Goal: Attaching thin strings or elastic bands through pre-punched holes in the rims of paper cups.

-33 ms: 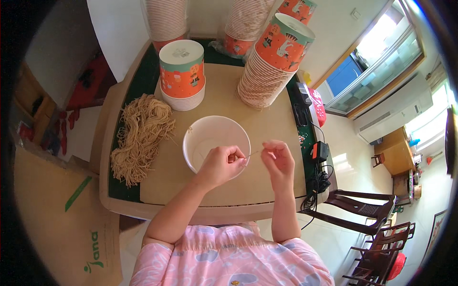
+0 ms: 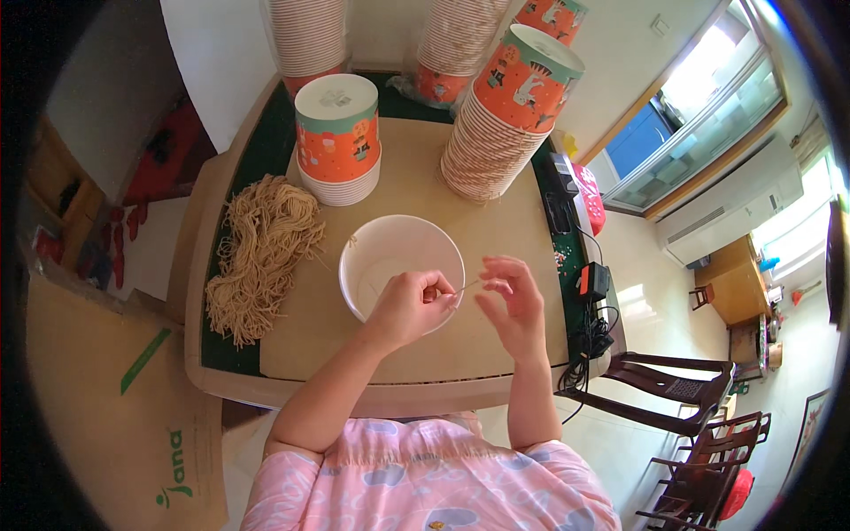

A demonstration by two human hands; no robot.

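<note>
Near the left edge of the desk [image 2: 496,221], a heap of dry yellow noodles [image 2: 262,255] lay on the dark green mat [image 2: 258,155]. Behind it, toward the far edge, stood a short stack of orange paper cups [image 2: 337,137]. A white paper bowl [image 2: 400,265] sat in the middle of the desk, close to the near edge. The left hand [image 2: 409,305] was over the bowl's right rim, its grip closed on a thin noodle strand [image 2: 469,285]. The strand reached to the right hand [image 2: 512,301], whose fingers were half open and only touched its other end. A tall leaning stack of cups [image 2: 509,115] stood near the far right corner
</note>
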